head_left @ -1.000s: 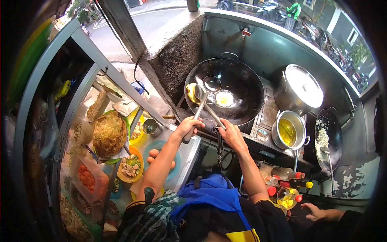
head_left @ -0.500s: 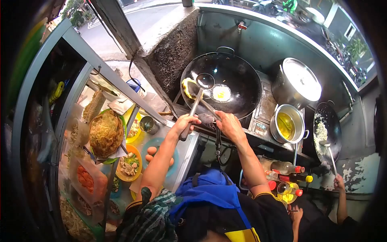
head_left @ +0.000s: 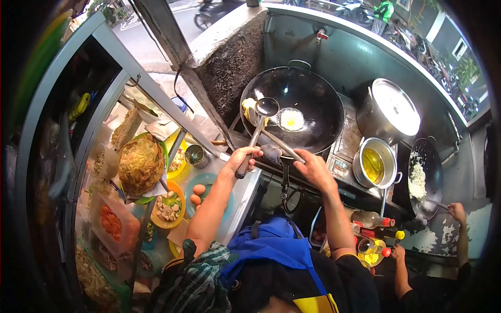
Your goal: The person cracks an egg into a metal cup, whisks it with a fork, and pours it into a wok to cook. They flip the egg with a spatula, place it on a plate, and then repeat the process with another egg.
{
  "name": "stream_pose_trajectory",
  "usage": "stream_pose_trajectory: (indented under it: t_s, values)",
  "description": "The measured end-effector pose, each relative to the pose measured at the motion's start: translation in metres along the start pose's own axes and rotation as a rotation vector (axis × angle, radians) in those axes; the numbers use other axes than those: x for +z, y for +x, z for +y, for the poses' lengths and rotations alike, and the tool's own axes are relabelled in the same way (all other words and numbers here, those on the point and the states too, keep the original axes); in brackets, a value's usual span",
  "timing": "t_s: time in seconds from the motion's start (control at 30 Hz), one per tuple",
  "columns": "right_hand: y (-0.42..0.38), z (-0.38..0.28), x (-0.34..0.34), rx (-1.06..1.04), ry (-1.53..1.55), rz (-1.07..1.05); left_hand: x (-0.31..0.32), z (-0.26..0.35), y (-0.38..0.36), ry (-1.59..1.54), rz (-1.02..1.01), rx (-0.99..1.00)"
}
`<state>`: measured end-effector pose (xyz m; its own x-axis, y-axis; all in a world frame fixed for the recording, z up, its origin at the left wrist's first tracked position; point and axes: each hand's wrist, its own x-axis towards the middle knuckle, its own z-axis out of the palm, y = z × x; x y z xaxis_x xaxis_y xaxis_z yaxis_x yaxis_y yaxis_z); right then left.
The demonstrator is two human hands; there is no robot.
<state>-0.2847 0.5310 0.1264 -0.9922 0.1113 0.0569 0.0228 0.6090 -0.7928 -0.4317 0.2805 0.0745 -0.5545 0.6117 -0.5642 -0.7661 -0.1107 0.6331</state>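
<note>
A large black wok [head_left: 313, 104] sits on the burner with a frying egg [head_left: 291, 119] in its middle and a yellow omelette piece [head_left: 250, 105] at its left rim. My left hand [head_left: 241, 160] grips the handle of a metal ladle [head_left: 265, 107] whose bowl hangs over the wok's left side. My right hand [head_left: 315, 167] holds the long handle of a spatula [head_left: 279, 143] that reaches toward the omelette under the ladle.
Right of the wok stand a lidded steel pot [head_left: 390, 109], a pot of oil [head_left: 374, 166] and a second wok of rice [head_left: 421, 180], which another person's hand [head_left: 457, 211] stirs. Sauce bottles [head_left: 373, 221] lie below. A glass case [head_left: 141, 167] of food and eggs [head_left: 197, 194] fills the left.
My right hand has slid right along the spatula handle. The other person's hand rose from the bottles to the rice wok's spatula. The ladle stays over the wok's left side.
</note>
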Motion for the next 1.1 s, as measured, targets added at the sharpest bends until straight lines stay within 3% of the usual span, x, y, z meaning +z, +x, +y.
stream_pose_trajectory:
  t_s: [0.23,0.3,0.37,0.53,0.63,0.7,0.8,0.83,0.97,1.1]
  values:
    - [0.049,-0.007,-0.123,0.079,-0.195,-0.283,-0.008,-0.017,-0.001,-0.086,-0.006,0.015]
    - [0.069,0.001,-0.14,-0.018,-0.171,-0.385,-0.005,-0.015,-0.004,-0.098,0.018,0.002]
    - [0.088,0.001,-0.151,0.071,-0.189,-0.454,-0.006,-0.016,-0.004,-0.115,0.016,0.005]
    - [0.113,0.016,-0.15,0.044,-0.195,-0.48,-0.003,-0.013,-0.006,-0.13,-0.002,0.009]
    - [0.113,0.035,-0.127,-0.122,-0.273,-0.373,0.0,-0.013,-0.009,-0.028,0.011,0.062]
    - [0.109,0.053,-0.099,-0.046,-0.255,-0.252,0.015,-0.008,-0.026,0.171,0.106,0.155]
    - [0.106,0.093,-0.052,-0.075,-0.305,-0.003,0.023,0.007,-0.05,0.282,0.056,0.289]
    - [0.106,0.101,-0.04,-0.204,-0.349,0.148,0.029,0.008,-0.059,0.277,0.064,0.29]
    - [0.112,0.115,-0.019,-0.038,-0.52,0.303,0.032,-0.003,-0.081,0.161,0.117,0.35]
    - [0.123,0.112,-0.021,-0.022,-0.578,0.363,0.031,-0.024,-0.092,0.199,0.232,0.28]
